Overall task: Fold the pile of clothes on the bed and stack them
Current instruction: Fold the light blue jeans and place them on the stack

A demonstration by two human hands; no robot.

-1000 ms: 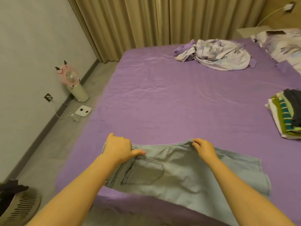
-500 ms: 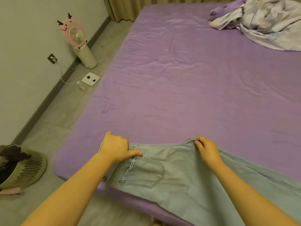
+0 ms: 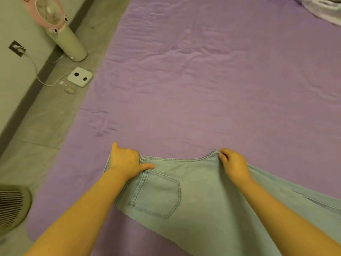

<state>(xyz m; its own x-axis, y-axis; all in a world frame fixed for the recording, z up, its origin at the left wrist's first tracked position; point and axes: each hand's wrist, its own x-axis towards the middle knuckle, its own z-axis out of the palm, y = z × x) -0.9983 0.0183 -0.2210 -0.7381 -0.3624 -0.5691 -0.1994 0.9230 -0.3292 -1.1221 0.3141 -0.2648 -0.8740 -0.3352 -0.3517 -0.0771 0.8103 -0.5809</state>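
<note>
Light-blue denim jeans [image 3: 193, 191] are being held at the waistband, low in the frame, on the purple bedsheet [image 3: 203, 89]. The left corner is being gripped by the left hand [image 3: 127, 161], fingers curled under, thumb laid flat above the back pocket [image 3: 156, 193]. The right corner is being pinched by the right hand [image 3: 233, 164]. Denim is judged heavy and fairly stiff, not slippery; the thick stitched waistband is being judged the best hold.

Denim jeans [image 3: 199, 196] matt (stitched seams); bed sheet [image 3: 203, 80] wrinkled cloth.
</note>
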